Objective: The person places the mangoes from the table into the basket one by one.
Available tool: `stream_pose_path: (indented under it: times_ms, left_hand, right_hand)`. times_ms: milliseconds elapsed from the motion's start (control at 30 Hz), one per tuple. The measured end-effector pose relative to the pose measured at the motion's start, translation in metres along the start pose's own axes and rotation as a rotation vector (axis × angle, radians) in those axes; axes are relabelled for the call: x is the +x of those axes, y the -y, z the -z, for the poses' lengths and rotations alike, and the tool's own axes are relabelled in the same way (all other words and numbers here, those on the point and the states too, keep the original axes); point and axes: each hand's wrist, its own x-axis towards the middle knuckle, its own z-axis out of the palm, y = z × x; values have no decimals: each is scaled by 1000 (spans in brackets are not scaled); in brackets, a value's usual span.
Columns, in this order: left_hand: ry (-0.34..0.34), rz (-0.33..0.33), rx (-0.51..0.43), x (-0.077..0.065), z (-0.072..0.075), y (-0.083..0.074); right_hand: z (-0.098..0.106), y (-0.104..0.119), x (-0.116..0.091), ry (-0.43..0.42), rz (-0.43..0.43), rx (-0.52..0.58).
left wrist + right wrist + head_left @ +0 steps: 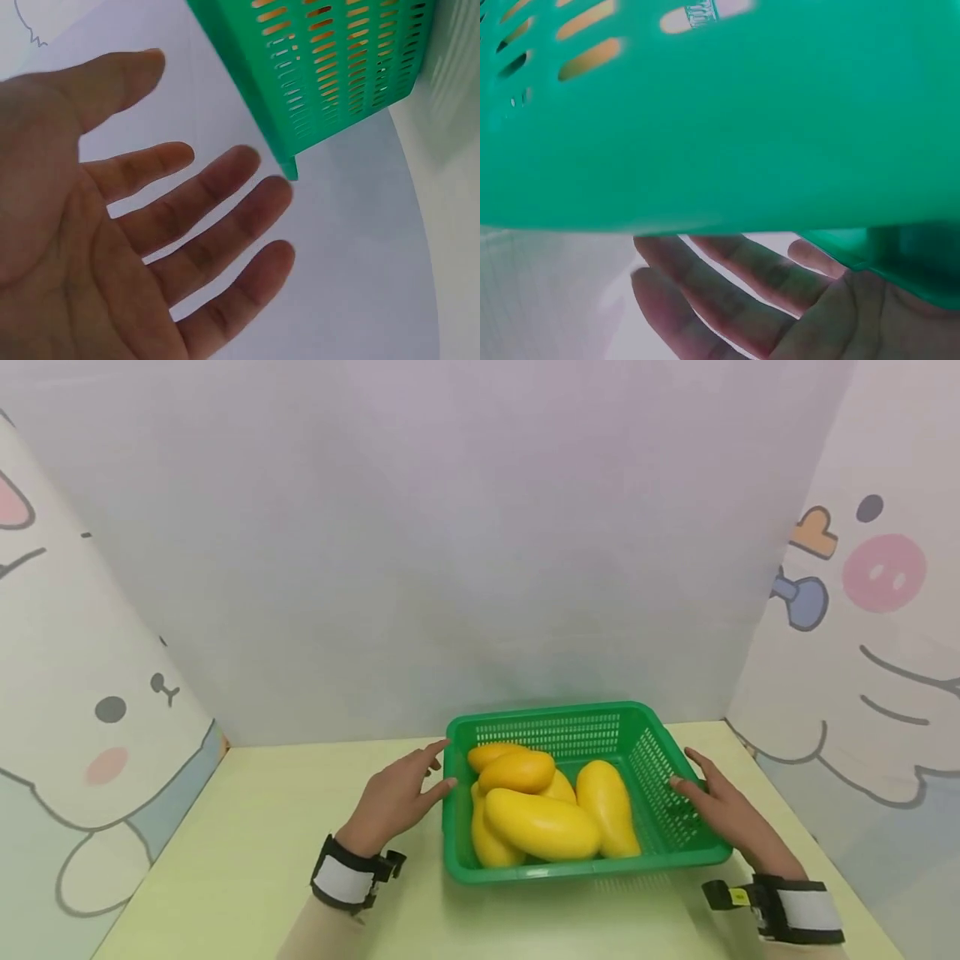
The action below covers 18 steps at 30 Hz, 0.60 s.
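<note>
A green plastic basket with slotted walls holds several yellow mangoes, most of them bunched toward its left side. My left hand is just outside the basket's left rim, fingers spread and pointing at it. In the left wrist view, a gap shows between the palm of the left hand and the green wall. At the opposite end, my right hand lies along the right rim, its thumb reaching over the edge. The right wrist view shows relaxed fingers below the rim, partly hidden by the basket.
The basket stands on a pale yellow-green table, close to a plain whitish back wall. Cartoon-printed side panels rise at the left and right. Each wrist wears a strapped band.
</note>
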Motion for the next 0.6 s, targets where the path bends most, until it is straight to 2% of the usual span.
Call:
stream_pose_path:
  times_ms: [167,300,400,600]
  left_hand:
    - [-118,-147,46,-7,6,-7]
    - [-192,-231,112,-13,14,-15]
    - [-195,-284,166,-19,19,-18]
    - [-177,-350,226,-29,22,-24]
  right_hand:
    - [9,-2,-3,-3,15,-33]
    - [14,4,-5,-78,91,-157]
    - [14,14,-7,-190,222,-250]
    - [1,42,-18,-368,569,-410]
